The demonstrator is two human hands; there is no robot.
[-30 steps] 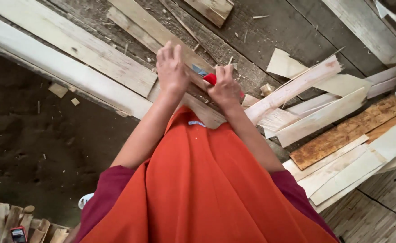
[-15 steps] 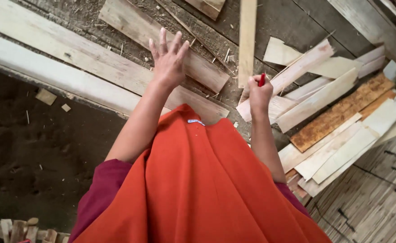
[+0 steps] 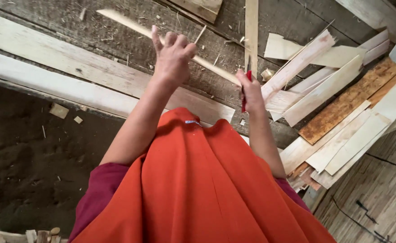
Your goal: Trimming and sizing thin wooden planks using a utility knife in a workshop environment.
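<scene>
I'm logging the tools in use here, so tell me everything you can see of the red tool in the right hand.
The red tool is slim, like a pen or small knife. Its red handle, smooth like plastic, sticks out below the closed right hand, and a thin dark tip shows above it. It stands almost upright, beside the end of the pale wood strip that the left hand holds. Its exact kind cannot be told.

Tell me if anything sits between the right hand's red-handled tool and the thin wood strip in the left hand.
Nothing visible does. The left hand holds the thin wood strip, whose near end runs straight to the right hand gripping the red-handled tool; no scrap lies between them.
</scene>
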